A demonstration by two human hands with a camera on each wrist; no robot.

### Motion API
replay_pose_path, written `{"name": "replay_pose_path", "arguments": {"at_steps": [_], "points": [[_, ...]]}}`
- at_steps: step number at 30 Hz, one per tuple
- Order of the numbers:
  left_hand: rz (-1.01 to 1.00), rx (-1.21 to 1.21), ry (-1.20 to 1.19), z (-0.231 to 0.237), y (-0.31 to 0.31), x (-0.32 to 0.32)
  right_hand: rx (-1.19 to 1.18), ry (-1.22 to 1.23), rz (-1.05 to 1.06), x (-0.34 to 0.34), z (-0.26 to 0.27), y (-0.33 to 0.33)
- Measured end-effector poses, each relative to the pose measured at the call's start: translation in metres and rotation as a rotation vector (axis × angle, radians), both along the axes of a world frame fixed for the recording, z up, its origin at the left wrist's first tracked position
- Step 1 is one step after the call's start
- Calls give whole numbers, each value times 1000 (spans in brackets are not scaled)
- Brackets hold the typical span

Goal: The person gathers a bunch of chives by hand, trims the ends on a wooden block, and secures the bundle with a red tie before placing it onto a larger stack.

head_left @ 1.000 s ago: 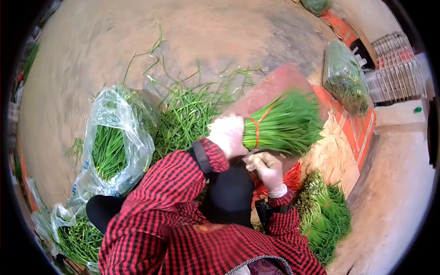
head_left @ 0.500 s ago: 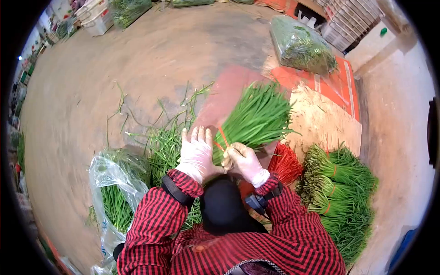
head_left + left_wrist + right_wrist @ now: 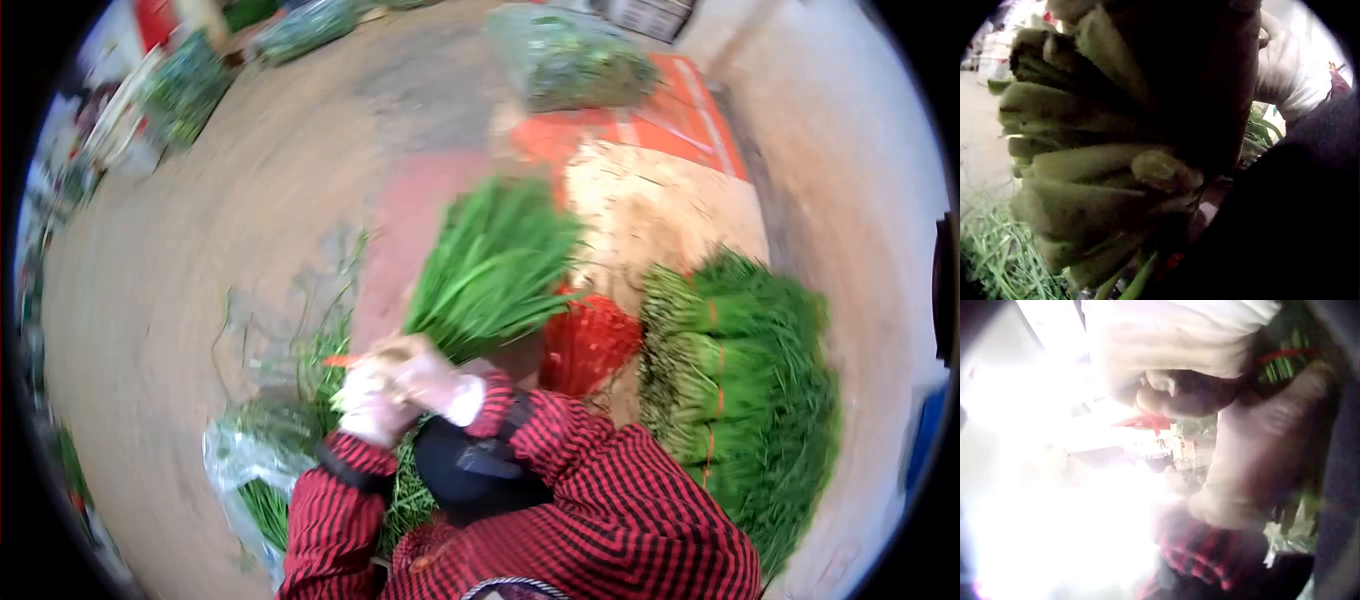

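Note:
A bunch of green chives [image 3: 495, 270] lies with its leaves fanned away from me over a reddish mat [image 3: 400, 225]. My gloved left hand [image 3: 372, 408] grips its stem end; the pale cut stems [image 3: 1085, 194] fill the left wrist view. My gloved right hand [image 3: 428, 378] has crossed close over the left, its fingers curled at an orange-red tie [image 3: 1288, 355] round the stems. A bit of orange tie sticks out left of both hands in the head view. Motion blur and the hands hide most of the tie.
Tied chive bunches [image 3: 745, 400] are stacked at right, beside a heap of red ties [image 3: 592, 340]. Loose chives and an open plastic bag of chives [image 3: 250, 470] lie at left. A filled clear bag [image 3: 570, 60] stands on orange sheeting ahead, near the wall.
The right hand has come from the bunch's near right side up to its tie, then left across the left hand. The left fingers, spread half a second ago, now curl. The head view has turned right.

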State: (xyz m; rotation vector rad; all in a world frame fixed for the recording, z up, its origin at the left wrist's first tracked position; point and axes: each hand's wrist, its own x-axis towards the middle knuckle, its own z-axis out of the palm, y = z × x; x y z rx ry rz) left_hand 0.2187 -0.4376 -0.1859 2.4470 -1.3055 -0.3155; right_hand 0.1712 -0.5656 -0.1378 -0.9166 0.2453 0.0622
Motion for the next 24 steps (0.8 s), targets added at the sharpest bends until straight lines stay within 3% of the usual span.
{"name": "replay_pose_path", "arguments": {"at_steps": [1,2,3,4,5,7,9,11,13,15,17,18,21,24], "points": [[-10,-6,0,15,3,2,-325,-177,52,2,11,0],[-32,-14,-9,35,7,2,-364,-344,81,2,27,0],[-57,-18,-19,57,10,1,-681,-468,-22,-6,58,-4],[-87,-11,-46,78,14,-3,-833,-521,-120,-16,82,-8],[-134,7,-94,104,18,-10,-961,-476,9,-32,114,-21],[-240,75,-234,154,26,-26,-1341,-689,-226,-43,111,-12],[-417,214,-526,203,31,-45,-1567,-735,-44,-83,128,-23],[-442,253,-593,236,34,-69,-1556,-507,367,-113,127,-20],[-570,165,-743,255,43,-86,-1381,-470,322,-145,119,-21],[-613,153,-810,257,53,-96,-1367,-389,308,-176,116,-23],[-614,148,-808,260,53,-104,-1274,-179,434,-194,114,-21],[-587,145,-778,262,51,-112,-1272,-245,303,-204,95,-14],[-474,61,-815,261,37,-124,-970,-296,117,-229,80,-19],[-354,62,-773,280,17,-134,-905,-155,-84,-246,80,-42]]}}
